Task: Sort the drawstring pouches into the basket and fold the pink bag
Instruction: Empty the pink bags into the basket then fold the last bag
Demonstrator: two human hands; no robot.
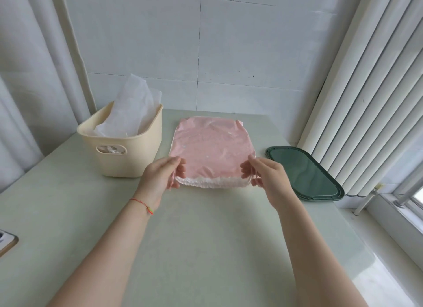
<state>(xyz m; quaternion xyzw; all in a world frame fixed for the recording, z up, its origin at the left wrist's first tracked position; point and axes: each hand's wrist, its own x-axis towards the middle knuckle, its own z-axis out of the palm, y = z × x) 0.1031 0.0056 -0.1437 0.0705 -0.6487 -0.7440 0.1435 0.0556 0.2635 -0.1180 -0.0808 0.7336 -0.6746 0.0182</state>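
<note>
Both forearms reach forward from the bottom of the view, from about 7 and 5 o'clock, toward the middle of the pale green table. The left hand has its back turned up and slightly outward, and its thumb and fingers are closed in a pinch on the near left corner of the pink bag. A thin red string bracelet sits on that wrist. The right hand mirrors it, thumb and fingers pinched on the bag's near right corner, the lower fingers curled under the edge. How many fingers actually touch the film is hard to tell, since it is half see-through.

The pink bag lies flat at the centre of the table, just beyond the hands, its near edge raised a little between them, with a gathered whitish hem along that edge.

At 10 o'clock from the bag stands a cream basket, just beside it, with white pouches sticking up out of it. At 3 o'clock lies a dark green tray, near the bag but apart from it, close to the window blinds.
</note>
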